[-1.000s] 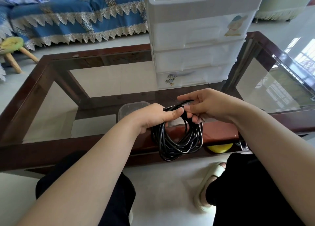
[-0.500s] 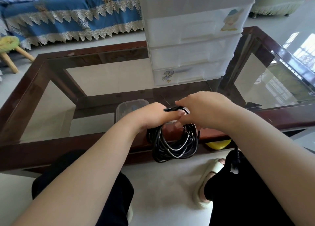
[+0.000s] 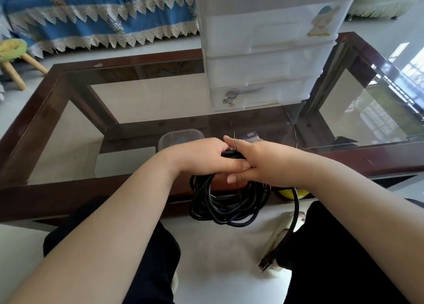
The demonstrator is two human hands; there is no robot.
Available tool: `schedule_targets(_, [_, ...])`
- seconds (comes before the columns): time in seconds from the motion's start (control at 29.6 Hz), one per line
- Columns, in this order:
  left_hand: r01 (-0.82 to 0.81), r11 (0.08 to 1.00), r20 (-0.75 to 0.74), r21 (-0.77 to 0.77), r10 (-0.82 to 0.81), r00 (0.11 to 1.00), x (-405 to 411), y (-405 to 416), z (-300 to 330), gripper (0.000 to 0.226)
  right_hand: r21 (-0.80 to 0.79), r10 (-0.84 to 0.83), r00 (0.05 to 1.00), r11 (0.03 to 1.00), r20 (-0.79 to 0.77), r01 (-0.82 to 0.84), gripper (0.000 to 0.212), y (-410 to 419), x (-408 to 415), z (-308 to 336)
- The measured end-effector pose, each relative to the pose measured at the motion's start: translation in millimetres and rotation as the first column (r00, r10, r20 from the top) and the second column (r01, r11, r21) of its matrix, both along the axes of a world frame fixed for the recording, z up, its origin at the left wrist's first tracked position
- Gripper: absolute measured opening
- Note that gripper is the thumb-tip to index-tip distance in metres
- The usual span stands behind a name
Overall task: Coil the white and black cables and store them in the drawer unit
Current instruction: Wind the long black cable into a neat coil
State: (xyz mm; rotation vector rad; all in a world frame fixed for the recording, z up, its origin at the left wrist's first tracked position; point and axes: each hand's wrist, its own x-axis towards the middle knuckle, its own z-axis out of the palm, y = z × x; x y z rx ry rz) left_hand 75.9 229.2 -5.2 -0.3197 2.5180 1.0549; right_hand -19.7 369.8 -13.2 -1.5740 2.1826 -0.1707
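A coiled black cable (image 3: pixel 227 205) hangs over the table's near edge, its loops dangling in front of my knees. My left hand (image 3: pixel 202 157) grips the top of the coil. My right hand (image 3: pixel 259 164) closes on the same spot from the right, fingers curled under the bundle, pinching a thin black tie wire that sticks up between the hands. A loose cable end with its plug (image 3: pixel 267 261) dangles blurred by my right knee. The white plastic drawer unit (image 3: pixel 263 51) stands on the table behind, its drawers shut. No white cable is in view.
The glass-topped wooden table (image 3: pixel 96 189) fills the middle. A clear plastic box (image 3: pixel 179 135) sits under the glass behind my left hand. A second thin wire (image 3: pixel 292 127) lies on the glass. A blue-covered sofa (image 3: pixel 91 17) and a small stool (image 3: pixel 13 53) stand beyond.
My hands have drawn closer together on top of the coil. The loose plug end has dropped and swings by my right knee.
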Motion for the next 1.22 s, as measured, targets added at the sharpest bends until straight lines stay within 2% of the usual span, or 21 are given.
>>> schedule_targets(0.1, [-0.034,0.997,-0.019,0.075,0.035,0.999,1,6,0,0.048,-0.075,-0.015,0.995,0.997,-0.1,0.007,0.068,0,-1,-3])
schedule_targets(0.2, [-0.129,0.98,-0.058,0.151,0.139,0.989,2,9,-2,0.033,-0.088,-0.036,0.977,0.996,-0.21,0.018,0.053,-1,-2,1])
schedule_targets(0.37, [-0.218,0.899,-0.084,0.379,0.268,0.96,3,14,-5,0.028,-0.137,-0.06,0.965,0.99,-0.257,0.025,0.06,0,-4,0])
schedule_targets(0.47, [-0.341,0.803,-0.091,0.489,0.436,0.896,1,18,-7,0.052,-0.215,-0.128,0.969,0.973,-0.213,0.081,0.068,-1,-4,4])
schedule_targets(0.54, [-0.393,0.766,-0.104,0.509,0.508,0.855,1,20,-10,0.061,-0.316,-0.157,0.974,0.943,-0.163,0.099,0.067,0,-5,4])
schedule_targets(0.68, [-0.439,0.72,-0.12,0.538,0.58,0.805,0,26,-14,0.038,-0.402,-0.073,0.995,0.915,-0.073,0.037,0.06,6,-10,-2])
schedule_targets(0.78, [-0.456,0.717,-0.178,0.526,0.618,0.766,0,27,-15,0.037,-0.452,-0.02,0.999,0.892,-0.049,-0.004,0.054,10,-11,-3])
schedule_targets(0.84, [-0.461,0.73,-0.231,0.504,0.628,0.743,1,29,-14,0.036,-0.49,-0.021,0.997,0.871,-0.074,-0.018,0.051,10,-12,-4])
schedule_targets(0.95, [-0.459,0.773,-0.336,0.437,0.614,0.714,3,32,-12,0.022,-0.581,-0.063,0.992,0.814,-0.11,-0.013,0.05,11,-9,-6])
schedule_targets(1.05, [-0.435,0.819,-0.384,0.375,0.564,0.731,5,34,-11,0.019,-0.634,-0.064,0.99,0.773,-0.123,-0.029,0.044,12,-6,-8])
schedule_targets(1.15, [-0.415,0.811,-0.424,0.413,0.574,0.7,8,38,-10,0.021,-0.668,-0.105,0.991,0.744,-0.079,0.025,0.035,13,-8,-11])
schedule_targets(1.22, [-0.408,0.815,-0.479,0.412,0.575,0.664,8,40,-6,0.018,-0.683,-0.137,0.991,0.723,0.004,0.103,0.034,13,-9,-9])
